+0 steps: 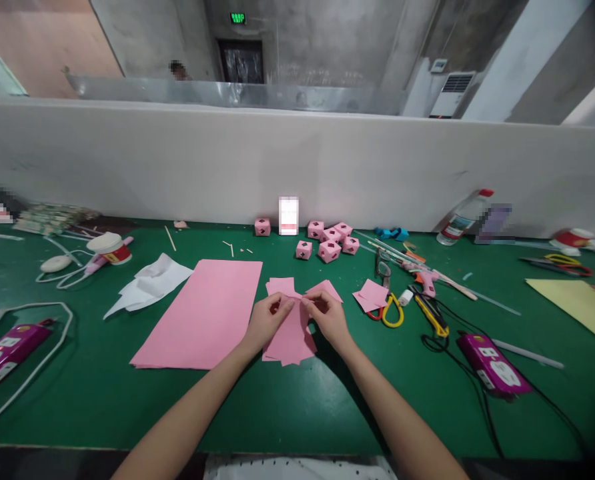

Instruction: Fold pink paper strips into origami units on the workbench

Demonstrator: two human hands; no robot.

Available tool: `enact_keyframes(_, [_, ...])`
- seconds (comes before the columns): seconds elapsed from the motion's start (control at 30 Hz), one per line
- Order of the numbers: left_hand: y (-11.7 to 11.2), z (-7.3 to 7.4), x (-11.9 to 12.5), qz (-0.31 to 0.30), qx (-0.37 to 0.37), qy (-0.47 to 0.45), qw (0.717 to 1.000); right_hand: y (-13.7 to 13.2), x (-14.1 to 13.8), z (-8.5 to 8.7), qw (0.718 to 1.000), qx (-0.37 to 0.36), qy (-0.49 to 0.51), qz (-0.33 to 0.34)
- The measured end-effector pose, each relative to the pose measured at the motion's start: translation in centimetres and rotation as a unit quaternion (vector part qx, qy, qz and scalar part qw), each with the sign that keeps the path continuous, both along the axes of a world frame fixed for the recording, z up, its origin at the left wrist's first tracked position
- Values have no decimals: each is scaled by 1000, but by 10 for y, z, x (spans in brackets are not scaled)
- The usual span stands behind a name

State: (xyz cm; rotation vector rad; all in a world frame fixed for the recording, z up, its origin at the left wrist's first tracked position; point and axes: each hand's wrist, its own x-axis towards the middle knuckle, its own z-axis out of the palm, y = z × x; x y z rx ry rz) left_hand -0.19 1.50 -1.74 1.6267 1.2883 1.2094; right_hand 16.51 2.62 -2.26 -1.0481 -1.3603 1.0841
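Observation:
Both my hands meet over a stack of small pink paper squares on the green table. My left hand and my right hand each pinch a folded pink paper piece held between them just above the stack. A large pink sheet lies flat to the left of my hands. Several finished pink paper cubes with cut-out holes stand at the back near the wall.
Yellow-handled scissors, more pink squares, a glue gun and a purple power strip lie right. White crumpled paper, a tape roll and another purple power strip lie left. A yellow sheet lies far right.

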Motion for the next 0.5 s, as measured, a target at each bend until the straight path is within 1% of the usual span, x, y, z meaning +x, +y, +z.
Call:
enact_keyframes(0.1, [0, 2, -1, -4, 22, 7, 1000, 1, 0, 0, 1000, 8, 7, -6])
enact_keyframes(0.23, [-1, 4, -1, -15, 33, 23, 999, 3, 1, -3, 999, -5, 28, -16])
enact_keyframes(0.33, [-2, 3, -1, -9, 8, 24, 1000, 4, 2, -5, 999, -17, 35, -8])
enact_keyframes(0.43, [-3, 3, -1, 0, -27, 2, 1000, 5, 3, -5, 998, -41, 39, 17])
enact_keyframes(0.5, [-3, 3, -1, 7, -37, -14, 999, 5, 3, -5, 998, -50, 35, 24])
